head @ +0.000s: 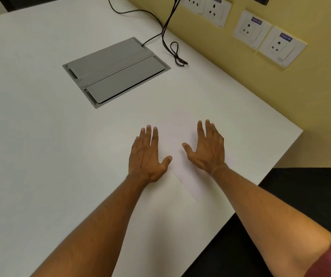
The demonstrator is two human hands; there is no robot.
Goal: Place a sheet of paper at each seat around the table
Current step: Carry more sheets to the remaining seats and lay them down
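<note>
White sheet of paper [177, 156] lies flat near the worktop [40, 116]'s right edge, left hand [147, 156] and right hand [207, 149] spread flat on it, nothing gripped.

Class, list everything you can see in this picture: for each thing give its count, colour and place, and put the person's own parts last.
Table: one, white, fills most of the view.
Sheet of paper: one, white, flat on the table near its right edge, under both hands.
Cable box: one, grey, two lids, set in the tabletop.
Cables: black, from the wall onto the table.
Wall sockets: at least four, white, on the yellow wall.
Chair: black, lower right.
Left hand: flat, fingers spread.
Right hand: flat, fingers spread.
</note>
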